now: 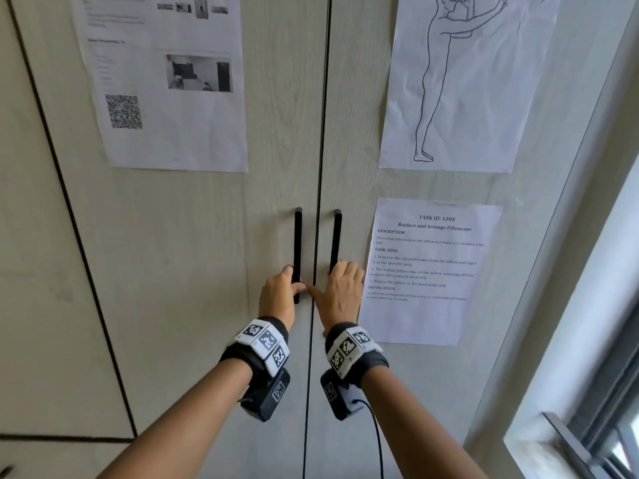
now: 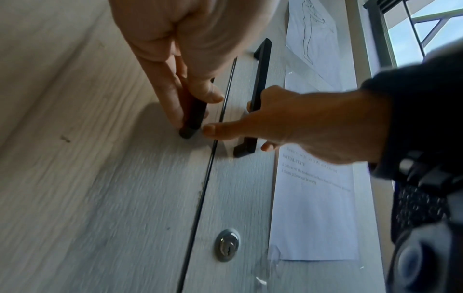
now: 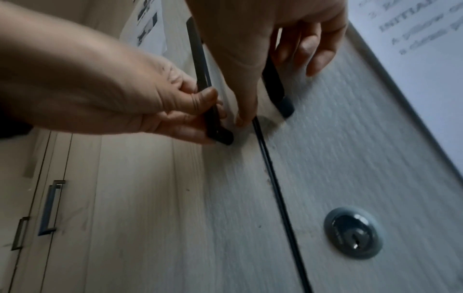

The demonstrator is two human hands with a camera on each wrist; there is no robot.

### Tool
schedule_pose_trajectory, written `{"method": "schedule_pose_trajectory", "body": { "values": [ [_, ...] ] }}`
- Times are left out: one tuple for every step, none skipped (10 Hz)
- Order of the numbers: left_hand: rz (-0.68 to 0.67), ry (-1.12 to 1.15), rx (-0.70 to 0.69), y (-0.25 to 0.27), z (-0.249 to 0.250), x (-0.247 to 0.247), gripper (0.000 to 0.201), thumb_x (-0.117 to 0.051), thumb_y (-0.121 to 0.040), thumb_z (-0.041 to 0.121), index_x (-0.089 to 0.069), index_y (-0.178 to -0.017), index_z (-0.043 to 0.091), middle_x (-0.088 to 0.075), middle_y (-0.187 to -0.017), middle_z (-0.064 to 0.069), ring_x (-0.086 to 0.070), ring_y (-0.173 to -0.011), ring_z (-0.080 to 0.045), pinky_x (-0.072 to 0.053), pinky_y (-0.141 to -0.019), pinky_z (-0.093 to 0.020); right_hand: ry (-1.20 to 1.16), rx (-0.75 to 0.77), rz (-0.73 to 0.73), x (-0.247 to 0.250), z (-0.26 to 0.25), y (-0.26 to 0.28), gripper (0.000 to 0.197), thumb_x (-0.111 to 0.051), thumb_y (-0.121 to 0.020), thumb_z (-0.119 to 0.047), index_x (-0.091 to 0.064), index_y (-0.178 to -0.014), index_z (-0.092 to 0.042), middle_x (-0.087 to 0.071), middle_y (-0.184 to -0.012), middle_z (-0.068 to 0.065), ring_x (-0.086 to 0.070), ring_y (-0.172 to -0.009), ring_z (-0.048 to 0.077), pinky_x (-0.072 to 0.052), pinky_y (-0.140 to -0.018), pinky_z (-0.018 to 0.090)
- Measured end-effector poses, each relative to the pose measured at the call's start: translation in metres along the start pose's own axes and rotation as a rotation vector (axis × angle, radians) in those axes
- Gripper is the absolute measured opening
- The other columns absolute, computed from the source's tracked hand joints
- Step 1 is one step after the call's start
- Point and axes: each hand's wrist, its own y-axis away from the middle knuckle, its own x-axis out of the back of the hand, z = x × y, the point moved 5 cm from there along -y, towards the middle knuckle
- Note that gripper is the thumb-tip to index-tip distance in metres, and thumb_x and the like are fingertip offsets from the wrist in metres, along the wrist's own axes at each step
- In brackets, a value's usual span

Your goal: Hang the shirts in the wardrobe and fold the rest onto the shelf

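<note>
The wardrobe stands closed, its two pale wood-grain doors meeting at a dark centre gap. Each door carries a black vertical bar handle. My left hand grips the lower end of the left handle, thumb in front and fingers behind, as the left wrist view shows. My right hand has its fingers curled round the lower part of the right handle, while its thumb stretches left across the gap. In the right wrist view the right handle runs between thumb and fingers. No shirts or other clothes are in view.
Printed sheets are taped to both doors, among them a task sheet just right of my right hand. A round keyhole lock sits below the handles on the right door. A window frame stands at the right. More cupboard handles show at lower left.
</note>
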Motion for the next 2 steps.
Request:
{"method": "schedule_pose_trajectory", "body": {
  "values": [
    [0.061,-0.016,0.015,0.008,-0.001,-0.004,0.015,-0.043,-0.097,0.011,-0.046,-0.082,0.013,-0.066,-0.1,-0.007,-0.057,-0.089,-0.025,-0.036,-0.06,-0.024,-0.042,0.074,-0.163,0.002,0.009,-0.002,0.05,-0.075,-0.075,-0.036,-0.048,-0.104,-0.005,-0.048,-0.104,0.01,-0.044,-0.096,0.025,-0.033,-0.074,0.027],
    [0.184,-0.151,-0.073,0.025,0.0,-0.014,0.05,-0.061,-0.086,0.009,-0.041,-0.131,0.001,-0.048,-0.127,-0.02,-0.045,-0.117,-0.035,-0.047,-0.086,-0.042,-0.21,0.116,-0.255,0.017,0.027,0.006,0.045,-0.067,-0.083,-0.032,-0.047,-0.115,-0.008,-0.048,-0.111,0.006,-0.045,-0.102,0.021,-0.03,-0.073,0.021]
  ]
}}
